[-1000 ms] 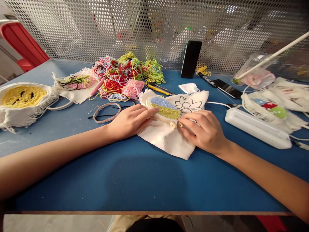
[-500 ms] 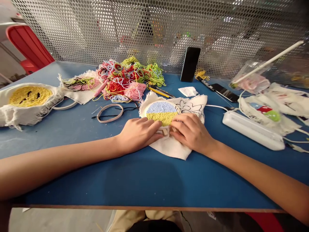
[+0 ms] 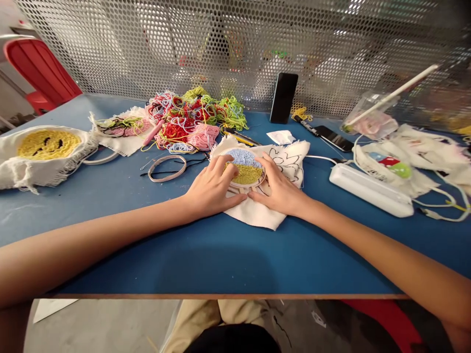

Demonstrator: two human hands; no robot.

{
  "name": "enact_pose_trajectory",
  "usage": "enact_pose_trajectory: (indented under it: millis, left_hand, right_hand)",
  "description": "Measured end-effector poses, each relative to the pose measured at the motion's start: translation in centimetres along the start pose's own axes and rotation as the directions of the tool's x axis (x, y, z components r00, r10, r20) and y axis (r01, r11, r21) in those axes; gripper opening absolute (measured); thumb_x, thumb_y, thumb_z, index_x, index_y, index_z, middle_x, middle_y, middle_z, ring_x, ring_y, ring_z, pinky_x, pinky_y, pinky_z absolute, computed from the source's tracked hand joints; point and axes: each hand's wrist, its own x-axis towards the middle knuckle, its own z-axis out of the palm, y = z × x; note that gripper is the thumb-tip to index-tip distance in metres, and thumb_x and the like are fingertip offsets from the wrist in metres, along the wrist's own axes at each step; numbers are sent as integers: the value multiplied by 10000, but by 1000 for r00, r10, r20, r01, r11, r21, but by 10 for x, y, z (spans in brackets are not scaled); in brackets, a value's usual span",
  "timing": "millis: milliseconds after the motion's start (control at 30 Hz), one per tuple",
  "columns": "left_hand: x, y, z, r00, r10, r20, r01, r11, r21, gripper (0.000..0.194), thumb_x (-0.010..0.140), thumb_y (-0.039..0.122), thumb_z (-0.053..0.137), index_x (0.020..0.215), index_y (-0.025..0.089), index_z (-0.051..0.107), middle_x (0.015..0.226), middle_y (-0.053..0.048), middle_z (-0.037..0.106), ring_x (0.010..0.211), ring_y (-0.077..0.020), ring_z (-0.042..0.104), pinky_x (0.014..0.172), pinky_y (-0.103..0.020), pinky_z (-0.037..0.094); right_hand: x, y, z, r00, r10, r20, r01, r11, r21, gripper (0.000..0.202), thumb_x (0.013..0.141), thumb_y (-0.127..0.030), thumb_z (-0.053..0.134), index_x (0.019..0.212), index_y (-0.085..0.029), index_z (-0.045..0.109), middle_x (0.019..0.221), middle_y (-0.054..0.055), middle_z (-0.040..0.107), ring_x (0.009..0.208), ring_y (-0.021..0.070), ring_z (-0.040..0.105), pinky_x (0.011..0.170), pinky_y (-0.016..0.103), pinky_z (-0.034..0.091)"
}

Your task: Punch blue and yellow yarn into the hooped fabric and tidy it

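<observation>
Between my hands a round embroidery hoop (image 3: 248, 174) lies on the table, its stitching light blue at the top and yellow below. It sits on white cloth (image 3: 253, 214), which spreads out past the hoop and bears a black line drawing of a flower on its right part. My left hand (image 3: 210, 190) grips the hoop's left side, fingers curled over the rim and thumb along the lower edge. On the other side my right hand (image 3: 282, 192) holds the rim, index finger reaching up and thumb at the bottom. The two thumbs almost meet.
A wooden hoop ring (image 3: 167, 168) lies left, below a tangled yarn pile (image 3: 191, 117). Further left is a cloth with a yellow stitched face (image 3: 49, 143). A phone (image 3: 284, 98) stands against the perforated metal screen (image 3: 121, 59). At right are a white bar-shaped device (image 3: 371, 190) and cables.
Both hands have shifted from the hoop's lower edge up around its sides, fingers spreading wider. More of the lower rim shows now. The camera view has moved slightly.
</observation>
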Motion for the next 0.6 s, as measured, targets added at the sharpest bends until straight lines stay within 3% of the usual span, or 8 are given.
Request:
enact_pose_trajectory:
  millis: [167,367,433,500,600]
  left_hand:
    - [-1,8,-6,1000,-26,16,23,993,117,383,728,231,480,1103,180,426,1295,-98,389,1169,-240,390,782,-362,497]
    - [3,-1,-12,1000,-31,3,29,972,233,351,727,159,420,1076,170,453,1248,-100,442,1102,-246,438,832,-401,469]
    - [4,-4,-14,998,-58,10,54,970,237,351,736,159,408,1085,172,443,1247,-101,437,1080,-236,455,671,-336,500]
    - [5,-6,-15,998,-54,21,47,971,236,348,753,159,388,1098,176,429,1234,-99,443,1070,-221,463,481,-254,439]
    - [6,-8,-17,1000,15,-13,-12,971,240,352,759,131,375,1106,173,423,1192,-93,471,1067,-207,457,429,-222,382]
  right_hand:
    - [1,2,0,999,-39,-14,38,999,-32,666,722,-237,514,1313,-178,213,1447,161,133,1366,275,123,1076,477,233]
    - [2,6,-3,998,-15,-68,14,1000,-21,690,665,-177,513,1291,-156,222,1403,180,181,1354,272,156,1078,454,248]
    - [3,6,-6,993,-39,-112,33,998,-48,708,654,-162,521,1295,-172,222,1406,171,185,1354,272,161,1076,463,251]
    - [5,6,-10,984,-86,-156,73,993,-91,726,650,-161,537,1303,-181,220,1415,166,178,1356,276,158,1077,473,244]
    - [7,3,-17,961,-194,-198,162,973,-167,713,686,-197,554,1313,-195,217,1430,159,154,1362,281,137,1078,489,235]
